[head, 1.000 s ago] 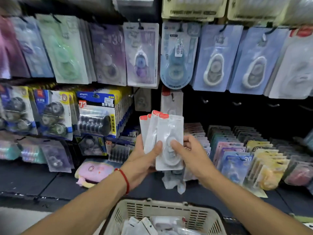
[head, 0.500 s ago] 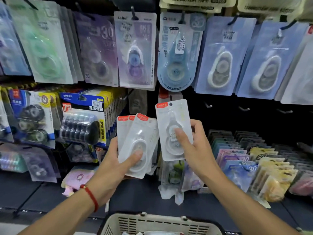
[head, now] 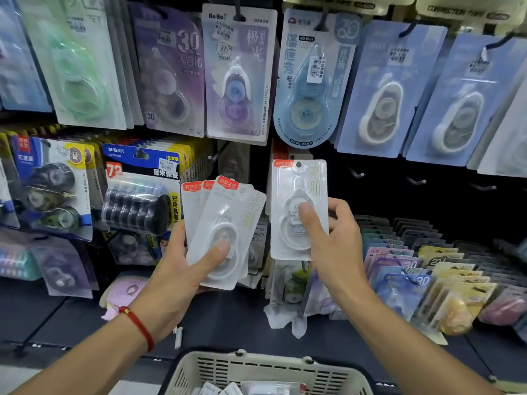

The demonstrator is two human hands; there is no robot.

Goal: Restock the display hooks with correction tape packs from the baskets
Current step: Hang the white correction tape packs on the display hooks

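Right hand [head: 336, 240] pinches one pack [head: 299, 209] at the hook [head: 298, 164], twelve o'clock of the basket [head: 265, 372]; left hand [head: 182, 266] grips a fanned stack [head: 222, 229]. Packs look light, stiff, slick: hold the card edges.

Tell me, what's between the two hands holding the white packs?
Nothing sits between the left hand and right hand in the head view; behind the gap hang other packs on the rack.

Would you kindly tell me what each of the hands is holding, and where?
Left hand grips the fanned stack of packs at its lower end; right hand pinches a single pack by its lower right.
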